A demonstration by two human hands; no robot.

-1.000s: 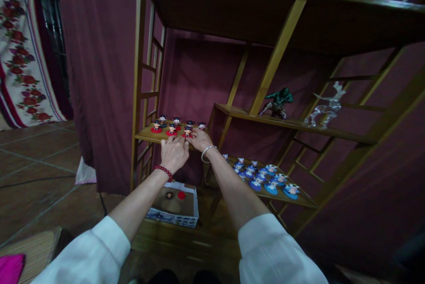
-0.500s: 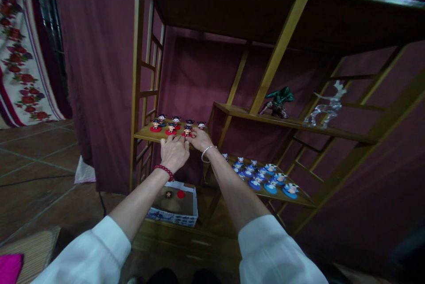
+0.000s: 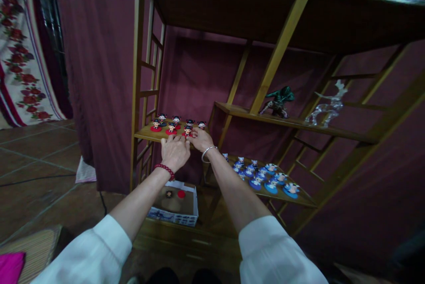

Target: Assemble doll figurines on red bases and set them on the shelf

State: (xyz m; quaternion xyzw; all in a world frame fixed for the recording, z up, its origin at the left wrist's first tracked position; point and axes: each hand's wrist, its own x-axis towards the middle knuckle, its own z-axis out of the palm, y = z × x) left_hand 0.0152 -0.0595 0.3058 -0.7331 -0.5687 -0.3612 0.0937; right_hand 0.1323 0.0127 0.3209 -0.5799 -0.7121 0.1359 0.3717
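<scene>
Several small doll figurines with black hair and red round bases stand in two rows on the small left shelf (image 3: 146, 134). At the front right of the group is one figurine (image 3: 187, 130), with both hands at its red base. My right hand (image 3: 200, 139), a silver bangle at its wrist, has its fingers closed on the right side of that base. My left hand (image 3: 175, 151), with a red bead bracelet, bends its fingers at the shelf's front edge and touches the base from the front left. The fingertips are partly hidden.
Lower right, a shelf carries several blue-based figurines (image 3: 271, 185). Above it stand a green-cloaked figure (image 3: 280, 100) and a clear deer figurine (image 3: 327, 107). Below my hands, an open box (image 3: 174, 218) holds a dark-haired figurine and a red disc. A wooden upright (image 3: 137, 76) borders the left.
Both hands stay at the same figurine with almost no movement. The whole view has shifted very slightly.
</scene>
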